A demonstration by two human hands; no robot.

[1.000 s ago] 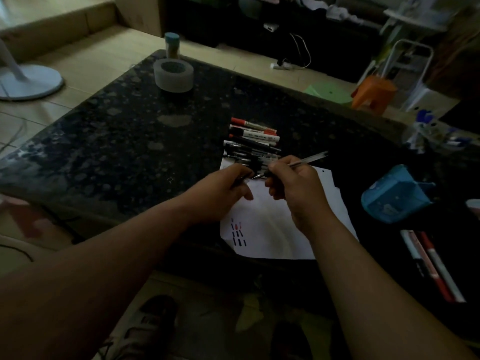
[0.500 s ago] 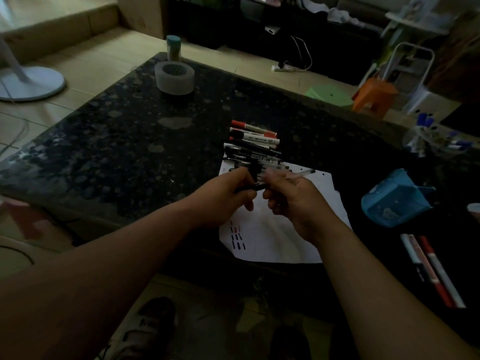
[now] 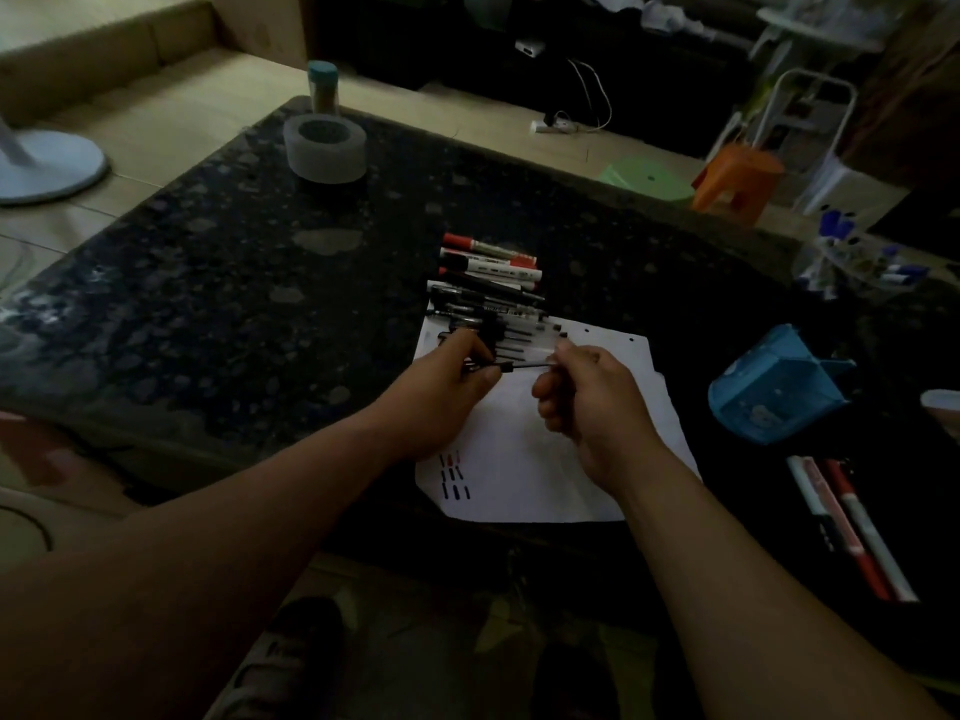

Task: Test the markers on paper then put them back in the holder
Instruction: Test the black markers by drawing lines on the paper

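While pinching a thin black pen (image 3: 524, 364) between them, left hand (image 3: 447, 387) and right hand (image 3: 587, 392) held close together just above the white sheet of paper (image 3: 524, 475). Left grip clamped on the dark end of the pen, right grip clamped on the pale end; pen about level, running left to right. Whether a cap is on or off, cannot tell in the dim light.

On the near left corner of the paper, short test strokes (image 3: 453, 475) in black and red. At the far edge of the paper, a row of markers and pens (image 3: 488, 283) lying side by side, partly on the sheet, partly on the dark speckled stone bench (image 3: 208, 283). To the right of the paper, a blue plastic holder (image 3: 769, 392) tipped on its side. Near the right edge, three more markers (image 3: 852, 527) lying together. At the far left corner of the bench, a grey roll of tape (image 3: 325, 148).
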